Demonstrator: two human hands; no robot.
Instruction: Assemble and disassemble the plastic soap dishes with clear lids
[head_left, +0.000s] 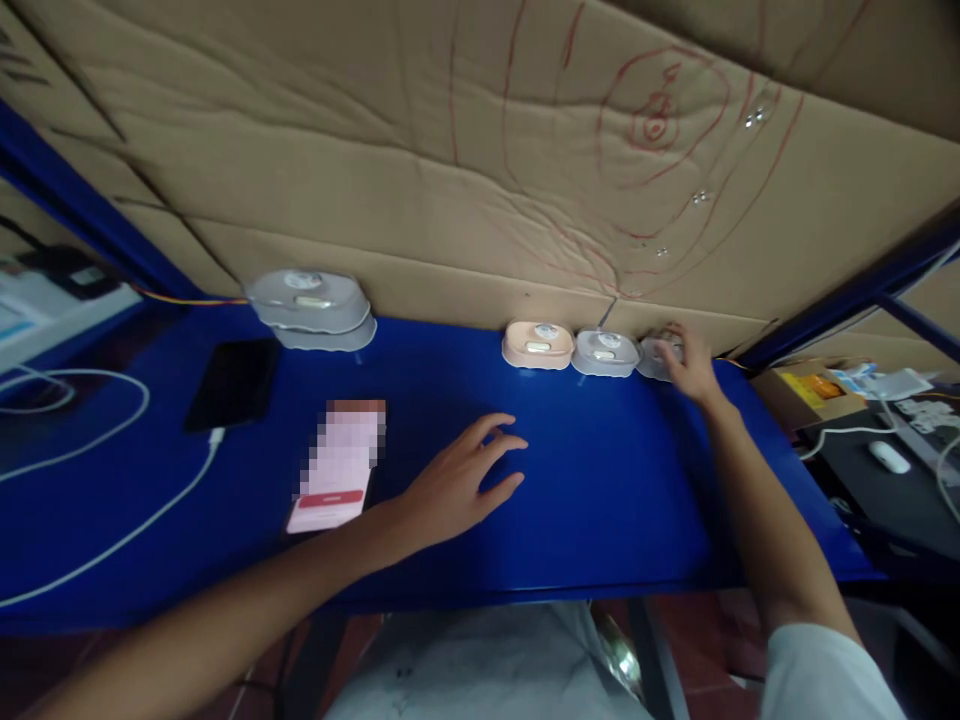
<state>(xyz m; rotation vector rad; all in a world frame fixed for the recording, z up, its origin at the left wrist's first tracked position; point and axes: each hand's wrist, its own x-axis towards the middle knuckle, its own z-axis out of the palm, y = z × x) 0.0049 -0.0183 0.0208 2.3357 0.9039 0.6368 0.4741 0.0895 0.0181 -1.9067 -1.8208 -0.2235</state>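
At two o'clock from the loose, empty left hand (pixel 459 482), the right hand (pixel 696 366) touches a grey case (pixel 651 358), grasp unclear. Likely light, stiff; hold its sides.

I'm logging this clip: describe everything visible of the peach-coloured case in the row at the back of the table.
The peach case is a low, rounded oblong with a glossy, plastic-looking shell. Its upper side carries a round whitish label and a pale oblong piece. It sits level on the blue table, by the cardboard, beside a grey case; whether they touch is unclear. Neither the left hand nor the right hand touches it.
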